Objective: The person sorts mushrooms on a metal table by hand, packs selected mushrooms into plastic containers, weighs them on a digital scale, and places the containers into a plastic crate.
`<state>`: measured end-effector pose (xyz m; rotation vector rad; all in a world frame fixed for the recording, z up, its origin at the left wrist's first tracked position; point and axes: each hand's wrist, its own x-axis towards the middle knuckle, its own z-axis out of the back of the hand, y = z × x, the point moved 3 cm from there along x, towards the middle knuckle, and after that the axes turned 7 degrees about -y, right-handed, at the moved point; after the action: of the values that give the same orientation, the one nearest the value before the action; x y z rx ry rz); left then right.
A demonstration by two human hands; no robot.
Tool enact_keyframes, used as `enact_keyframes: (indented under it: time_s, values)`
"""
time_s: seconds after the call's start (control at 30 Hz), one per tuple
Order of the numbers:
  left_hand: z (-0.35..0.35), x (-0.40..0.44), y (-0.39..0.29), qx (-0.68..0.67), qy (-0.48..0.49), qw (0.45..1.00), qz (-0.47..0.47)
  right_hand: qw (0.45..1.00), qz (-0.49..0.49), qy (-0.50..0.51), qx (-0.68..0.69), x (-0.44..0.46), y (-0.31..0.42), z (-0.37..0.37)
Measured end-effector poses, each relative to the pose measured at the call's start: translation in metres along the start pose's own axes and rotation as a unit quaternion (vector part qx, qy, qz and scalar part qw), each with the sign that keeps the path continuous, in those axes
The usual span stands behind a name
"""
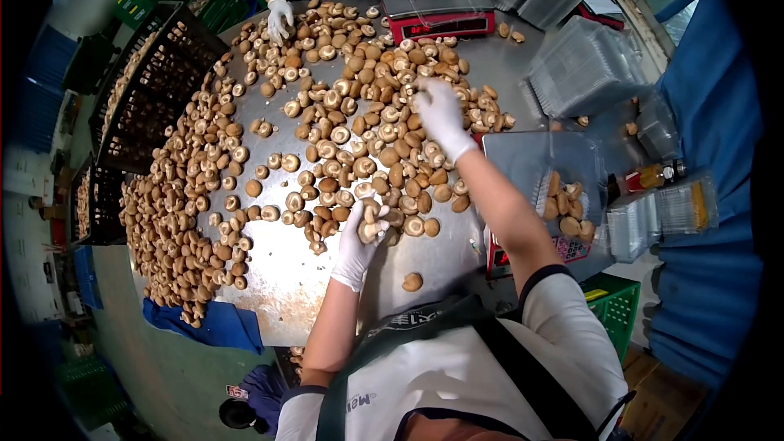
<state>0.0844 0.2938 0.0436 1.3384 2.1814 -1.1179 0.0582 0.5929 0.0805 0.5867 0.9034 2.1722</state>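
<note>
My left hand [359, 238], in a white glove, is closed round a mushroom [371, 227] at the near edge of the central mushroom pile [351, 126]. Further right and deeper in the pile is my right hand [441, 113], also gloved; its fingers reach down among the mushrooms and are blurred, so whether they hold one cannot be made out. A single mushroom [412, 282] lies on the metal table [282, 265] near my body. Right of my right forearm, several mushrooms [569, 211] sit in a clear tray on a red scale [523, 151].
A co-worker's gloved hand [280, 20] touches mushrooms at the far side. Another red scale [441, 26] bears a filled tray. Stacked clear trays [584, 69] stand at the right. Black crates [155, 86] and more mushrooms [175, 220] are at the left, above a blue cloth [204, 327].
</note>
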Motion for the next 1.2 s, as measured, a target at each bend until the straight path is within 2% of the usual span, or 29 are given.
enact_keyframes:
  time_s: [0.03, 0.1, 0.13, 0.17, 0.23, 0.37, 0.43, 0.5, 0.53, 0.57, 0.63, 0.67, 0.77, 0.8, 0.83, 0.9, 0.93, 0.97, 1.03, 1.1, 1.13, 1.2]
  values:
    - [0.008, 0.000, 0.000, 0.002, 0.004, 1.000, 0.002, 0.989, 0.028, -0.085, -0.115, 0.023, -0.009, 0.007]
    - [0.025, 0.000, 0.002, -0.019, -0.014, 1.000, 0.008, 0.974, -0.089, -0.087, -0.188, 0.046, -0.026, 0.010]
    - [0.029, -0.002, 0.002, -0.019, -0.017, 1.000, 0.004, 0.973, -0.109, -0.026, -0.201, 0.046, -0.033, 0.000]
    - [0.036, -0.001, 0.004, -0.030, -0.020, 0.999, 0.003, 0.968, -0.088, -0.001, -0.233, 0.032, -0.038, -0.015]
    - [0.040, -0.002, 0.004, -0.054, -0.059, 0.997, 0.012, 0.945, -0.010, -0.014, -0.326, 0.000, -0.027, -0.039]
    - [0.045, -0.001, 0.009, -0.057, -0.064, 0.996, 0.020, 0.945, 0.080, 0.066, -0.309, -0.062, 0.001, -0.045]
    - [0.043, -0.004, 0.010, -0.052, -0.063, 0.996, 0.024, 0.956, 0.138, 0.066, -0.250, -0.099, -0.011, -0.070]
    - [0.041, -0.007, 0.011, -0.049, -0.062, 0.997, 0.023, 0.975, 0.140, 0.074, -0.155, -0.126, 0.003, -0.063]
    - [0.040, -0.009, 0.011, -0.048, -0.063, 0.997, 0.020, 0.976, 0.131, 0.118, -0.125, -0.136, 0.013, -0.054]
    - [0.041, -0.012, 0.010, -0.046, -0.064, 0.997, 0.018, 0.974, 0.172, 0.080, -0.121, -0.146, 0.010, -0.060]
    - [0.050, -0.010, 0.011, -0.041, -0.056, 0.998, 0.008, 0.982, 0.122, 0.143, -0.031, -0.155, 0.018, -0.056]
    - [0.055, -0.010, 0.011, -0.044, -0.052, 0.998, 0.008, 0.983, 0.164, 0.079, 0.003, -0.158, 0.021, -0.053]
    - [0.059, -0.015, 0.009, -0.046, -0.045, 0.998, -0.003, 0.986, 0.131, 0.051, 0.087, -0.128, 0.011, -0.047]
    - [0.056, -0.018, 0.008, -0.046, -0.039, 0.998, -0.010, 0.987, 0.124, -0.006, 0.098, -0.104, 0.011, -0.041]
    - [0.055, -0.021, 0.006, -0.046, -0.034, 0.998, -0.017, 0.986, 0.099, -0.078, 0.107, -0.081, 0.015, -0.026]
    - [0.059, -0.019, 0.005, -0.034, -0.032, 0.999, -0.024, 0.983, 0.105, -0.147, 0.043, -0.027, -0.003, -0.021]
    - [0.058, -0.019, 0.004, -0.029, -0.025, 0.999, -0.030, 0.980, 0.092, -0.174, -0.008, -0.010, -0.007, -0.017]
    - [0.055, -0.019, 0.004, -0.024, -0.018, 0.999, -0.037, 0.986, 0.047, -0.148, -0.067, 0.005, -0.015, -0.017]
    - [0.048, -0.019, 0.001, -0.010, -0.031, 0.999, -0.042, 0.995, 0.027, -0.023, -0.092, 0.026, -0.053, -0.035]
    - [0.037, -0.022, -0.003, 0.015, -0.021, 0.998, -0.053, 0.999, -0.026, -0.012, -0.034, 0.036, -0.063, -0.039]
    - [0.035, -0.019, -0.003, 0.012, -0.012, 0.999, -0.047, 0.996, -0.089, 0.003, 0.002, 0.038, -0.068, -0.041]
    - [0.033, -0.017, -0.001, 0.007, 0.004, 0.999, -0.033, 0.966, -0.137, -0.039, 0.215, 0.032, -0.068, -0.040]
